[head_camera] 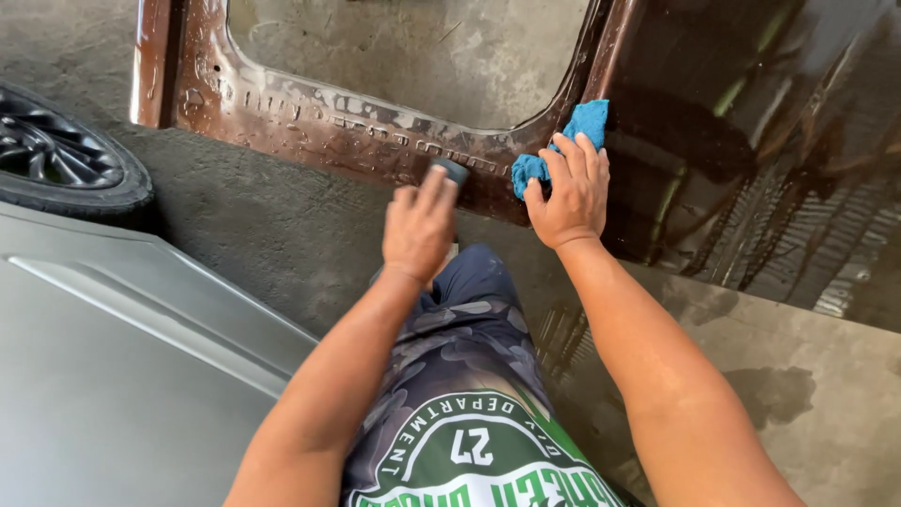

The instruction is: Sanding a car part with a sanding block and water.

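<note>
Blue cloth [563,145] — crumpled, pressed by right hand [568,197] on glossy brown panel [751,141].

We press a crumpled blue cloth [563,150] against the wet brown car door [375,131], beside its window opening. Our small dark sanding block [452,171] lies flat on the door's frame nearby.
</note>
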